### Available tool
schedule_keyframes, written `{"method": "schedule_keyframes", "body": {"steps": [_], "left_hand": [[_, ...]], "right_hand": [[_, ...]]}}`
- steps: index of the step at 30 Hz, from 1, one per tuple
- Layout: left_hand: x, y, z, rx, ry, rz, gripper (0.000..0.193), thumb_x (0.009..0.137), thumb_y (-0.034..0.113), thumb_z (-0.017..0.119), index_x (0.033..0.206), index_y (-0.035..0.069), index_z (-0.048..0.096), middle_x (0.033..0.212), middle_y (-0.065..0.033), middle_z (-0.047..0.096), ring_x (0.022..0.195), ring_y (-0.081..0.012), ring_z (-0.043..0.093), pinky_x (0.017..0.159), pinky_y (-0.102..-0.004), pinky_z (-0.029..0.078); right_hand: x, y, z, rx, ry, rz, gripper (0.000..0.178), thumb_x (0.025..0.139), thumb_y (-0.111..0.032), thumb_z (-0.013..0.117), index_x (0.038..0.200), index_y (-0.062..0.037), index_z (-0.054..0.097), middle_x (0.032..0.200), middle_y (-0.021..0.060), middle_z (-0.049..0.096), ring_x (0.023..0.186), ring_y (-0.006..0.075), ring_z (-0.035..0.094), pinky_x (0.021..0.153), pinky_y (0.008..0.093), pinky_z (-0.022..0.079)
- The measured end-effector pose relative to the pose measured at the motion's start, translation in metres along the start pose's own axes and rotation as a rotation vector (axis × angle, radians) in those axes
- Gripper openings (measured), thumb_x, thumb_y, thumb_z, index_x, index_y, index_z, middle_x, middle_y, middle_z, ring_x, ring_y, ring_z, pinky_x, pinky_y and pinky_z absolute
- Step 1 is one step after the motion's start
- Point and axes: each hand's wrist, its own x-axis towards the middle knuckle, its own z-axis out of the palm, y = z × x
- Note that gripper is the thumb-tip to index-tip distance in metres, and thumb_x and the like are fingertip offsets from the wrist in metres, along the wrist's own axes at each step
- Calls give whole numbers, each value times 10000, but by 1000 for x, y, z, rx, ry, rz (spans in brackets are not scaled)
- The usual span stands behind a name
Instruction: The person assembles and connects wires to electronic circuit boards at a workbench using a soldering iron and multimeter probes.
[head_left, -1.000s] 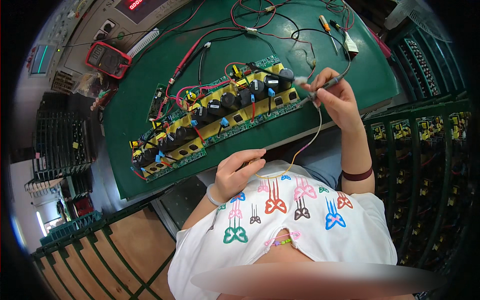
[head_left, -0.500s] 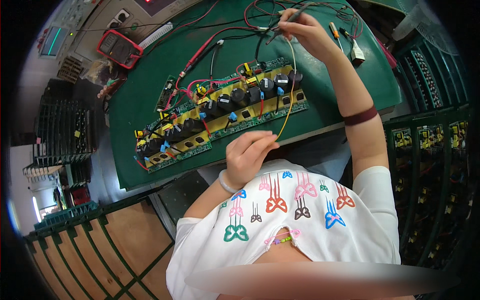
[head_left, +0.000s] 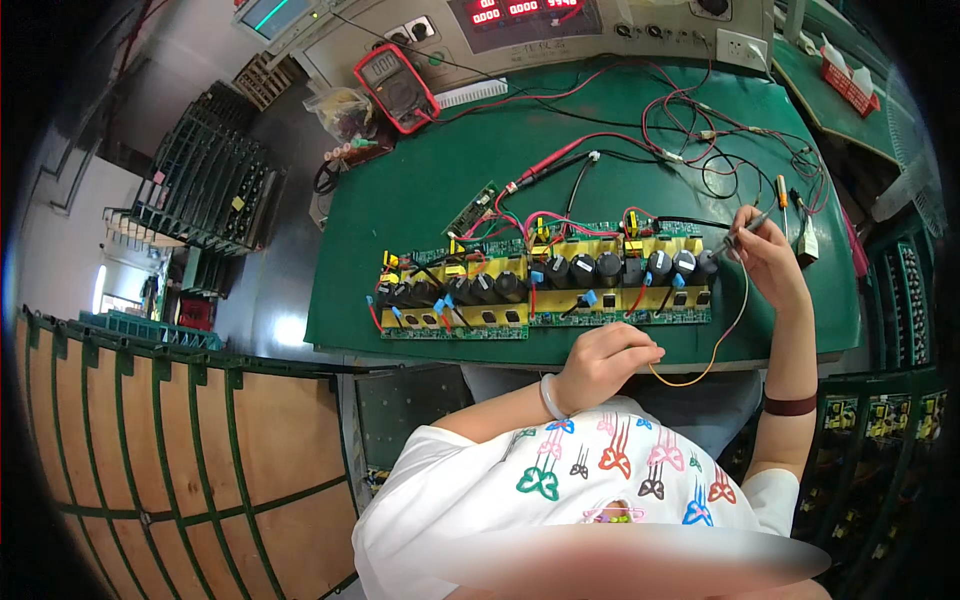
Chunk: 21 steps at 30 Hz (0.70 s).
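Note:
My left hand [head_left: 607, 362] is closed in a pinch on one end of a thin yellow wire [head_left: 708, 374], just off the bench's front edge. The wire curves up to my right hand [head_left: 768, 262], which grips a slim grey pen-shaped tool [head_left: 757, 222]; its exact kind is unclear. That hand is at the right end of a long row of green circuit boards [head_left: 620, 316] carrying black cylindrical capacitors [head_left: 583, 268], yellow parts and blue-tipped leads. Whether the tool touches the board cannot be told.
A red multimeter [head_left: 397, 90] leans at the back left before a bench instrument [head_left: 600, 38]. Red and black test leads [head_left: 550, 160] cross the green bench top [head_left: 400, 195]. An orange-handled screwdriver [head_left: 782, 192] and a white connector [head_left: 808, 243] lie at the right.
The view has shifted, so the bench and boards appear lower and further right. My right hand has come down from above the boards to their right end. My left hand keeps its pinch on the wire.

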Motion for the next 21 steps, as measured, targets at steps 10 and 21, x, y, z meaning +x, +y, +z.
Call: {"method": "schedule_keyframes", "body": {"steps": [10,21], "left_hand": [[-3,-12,-6,-22,31,8,288,675,-80,733,950,0,702,968,-122,691,850,-280,684,721,-352,561],[1,-7,-2,-10,75,-19,259,694,-67,819,907,7,692,939,-127,722,823,-262,702,706,-329,573]], "right_hand": [[-56,43,9,-4,67,-196,249,847,-76,713,1043,-9,574,964,44,583,826,118,594,732,231,460],[-86,71,38,-218,245,-411,175,900,25,674,1037,7,566,942,39,605,833,95,613,756,211,480]]}}
